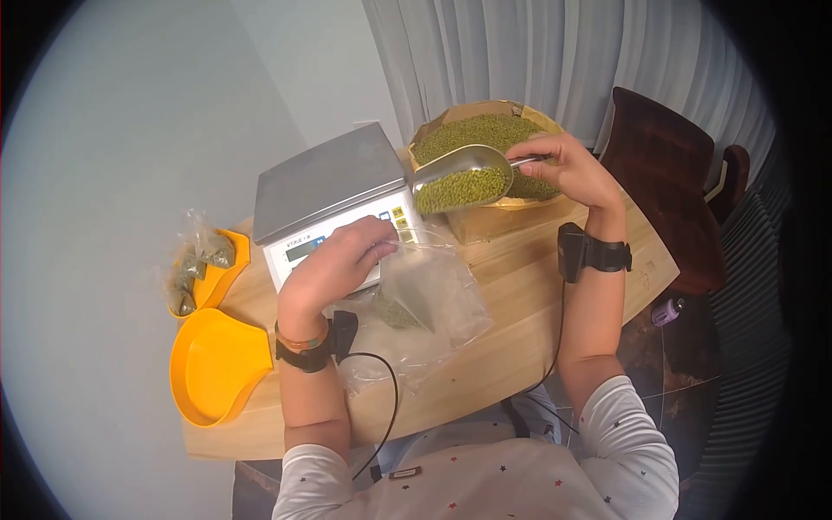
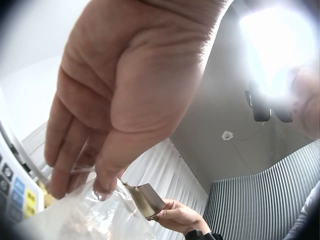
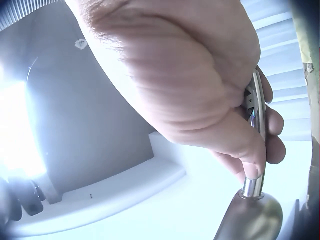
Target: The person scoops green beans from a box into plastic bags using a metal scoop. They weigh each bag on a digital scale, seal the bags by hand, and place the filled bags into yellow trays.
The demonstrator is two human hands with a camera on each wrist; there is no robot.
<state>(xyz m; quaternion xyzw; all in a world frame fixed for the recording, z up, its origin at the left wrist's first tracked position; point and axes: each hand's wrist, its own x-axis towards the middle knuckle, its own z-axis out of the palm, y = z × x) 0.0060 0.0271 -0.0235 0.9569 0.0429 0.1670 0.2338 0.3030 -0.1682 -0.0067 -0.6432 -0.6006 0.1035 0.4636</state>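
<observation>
Right grip closed round handle of metal scoop, green beans inside, scoop mouth near scale; left grip pinches clear bag at rim. Scale lettering (small, blurred) unreadable. Yellow tray at left edge of counter; room between bag and right forearm.

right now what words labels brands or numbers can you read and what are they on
"KTRUE" or "XTRUE" (first letter unclear; marks after it unreadable): front panel of the scale
Display on the scale: digits too small to read
Keys on the scale: markings too small or blurred
Patch on the shirt: too small to read
Purple bottle on the floor: no text readable
</observation>
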